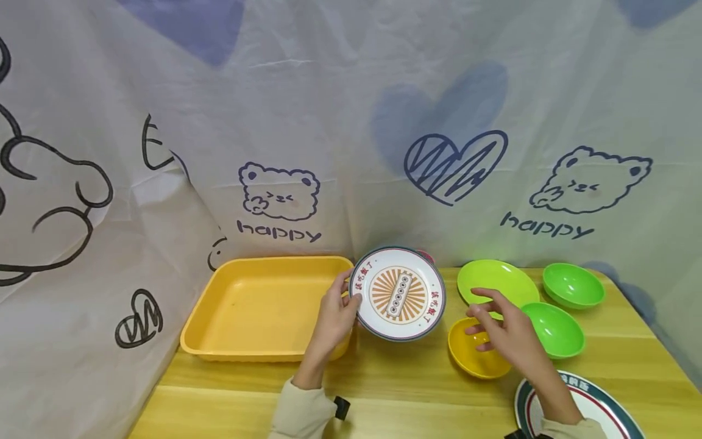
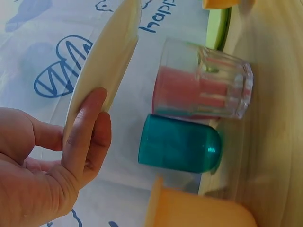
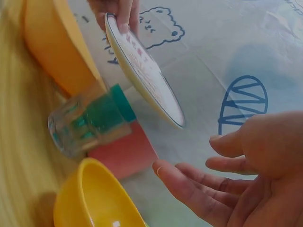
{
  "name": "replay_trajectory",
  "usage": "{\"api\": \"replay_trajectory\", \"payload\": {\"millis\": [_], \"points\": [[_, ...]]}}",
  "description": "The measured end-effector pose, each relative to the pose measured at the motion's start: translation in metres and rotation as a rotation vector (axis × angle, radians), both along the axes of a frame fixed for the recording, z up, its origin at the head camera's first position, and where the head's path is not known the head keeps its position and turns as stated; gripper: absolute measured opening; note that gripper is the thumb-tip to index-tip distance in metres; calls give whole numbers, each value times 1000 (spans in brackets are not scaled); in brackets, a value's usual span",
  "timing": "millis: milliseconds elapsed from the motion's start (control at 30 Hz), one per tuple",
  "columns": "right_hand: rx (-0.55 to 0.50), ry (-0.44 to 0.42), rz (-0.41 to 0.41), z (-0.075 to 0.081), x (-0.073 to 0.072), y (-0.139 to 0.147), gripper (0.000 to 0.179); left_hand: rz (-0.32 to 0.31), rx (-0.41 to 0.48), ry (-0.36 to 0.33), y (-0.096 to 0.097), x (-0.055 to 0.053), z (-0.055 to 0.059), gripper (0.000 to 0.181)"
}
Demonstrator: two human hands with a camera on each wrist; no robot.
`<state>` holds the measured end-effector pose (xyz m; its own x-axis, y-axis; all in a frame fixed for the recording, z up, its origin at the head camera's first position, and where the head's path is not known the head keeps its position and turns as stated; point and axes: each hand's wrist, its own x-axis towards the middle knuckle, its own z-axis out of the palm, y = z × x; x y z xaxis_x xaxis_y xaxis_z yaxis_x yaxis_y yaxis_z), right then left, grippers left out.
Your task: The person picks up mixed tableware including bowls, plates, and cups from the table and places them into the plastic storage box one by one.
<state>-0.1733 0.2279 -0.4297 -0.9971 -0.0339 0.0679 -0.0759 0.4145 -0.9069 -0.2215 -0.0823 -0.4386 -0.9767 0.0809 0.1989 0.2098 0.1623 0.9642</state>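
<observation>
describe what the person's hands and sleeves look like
The left hand and right hand are bare. The left sleeve and right sleeve are pale beige. A small black block shows beside the left sleeve, a dark piece by the right.

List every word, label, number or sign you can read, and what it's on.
"happy": on the wall cloth, under the left bear drawing.
"happy": same cloth, under the right bear drawing.
"該吃飯了": appears to read so, in red, twice on the rim of the white plate held by the left hand.
Too small to read: the strip at that plate's centre.
Too blurred to read: rim lettering on the lower right plate.
</observation>
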Motion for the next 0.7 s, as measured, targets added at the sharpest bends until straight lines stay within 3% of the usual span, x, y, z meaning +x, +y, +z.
{"api": "replay_trajectory", "payload": {"millis": [300,533,700], "points": [[206,57,8,1,22,36,39,49,-34,-2,-27,0,1,51],[452,175,16,-8,34,63,29,93,-85,-2,-55,1,6,51],[494,153,39,-16,43,82,35,124,-110,-27,-76,-1,13,51]]}}
